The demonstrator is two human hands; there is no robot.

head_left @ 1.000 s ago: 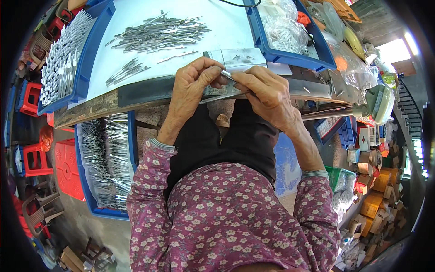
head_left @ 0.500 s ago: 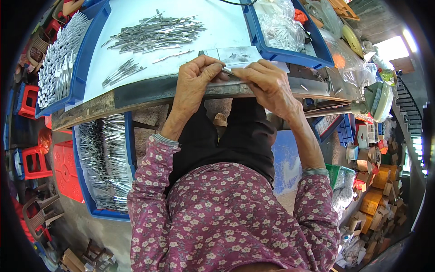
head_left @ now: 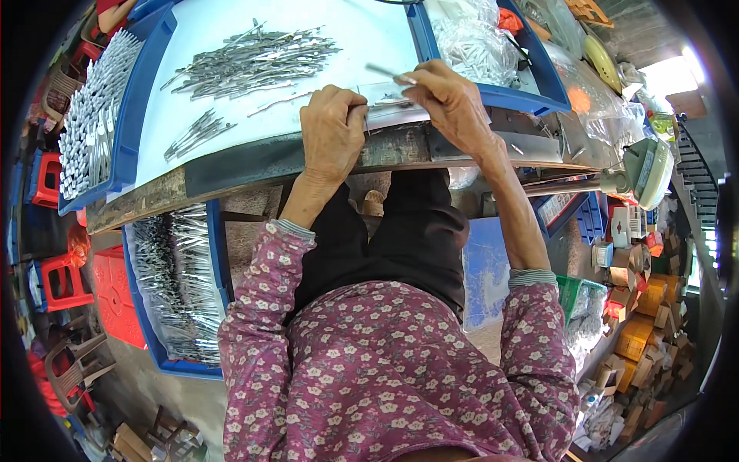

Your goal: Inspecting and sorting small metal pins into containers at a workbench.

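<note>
My right hand (head_left: 453,104), raised over the table's near edge, pinches a slim grey metal piece (head_left: 381,71) that points to the left; a pale tip shows by the fingers. My left hand (head_left: 331,135) is closed at the table edge, thumb against fingers, and what it may hold is too thin to make out. Between the hands lies a flat plate (head_left: 391,108) with dark smudges. Beyond my left hand spreads a pile of thin metal strips (head_left: 258,58). A smaller bunch of strips (head_left: 198,133) and a single strip (head_left: 281,102) lie nearer.
A blue tray (head_left: 146,100) of white-ended pieces stands on the left, another blue tray (head_left: 531,100) with bagged white parts on the right. Below the wooden table edge (head_left: 165,185) is a blue crate (head_left: 158,346) of metal pieces. A lamp (head_left: 647,173) juts out at right.
My hands, together before, have come apart. The right hand has risen up and away with the slim metal piece; the left has moved slightly right and down along the edge.
</note>
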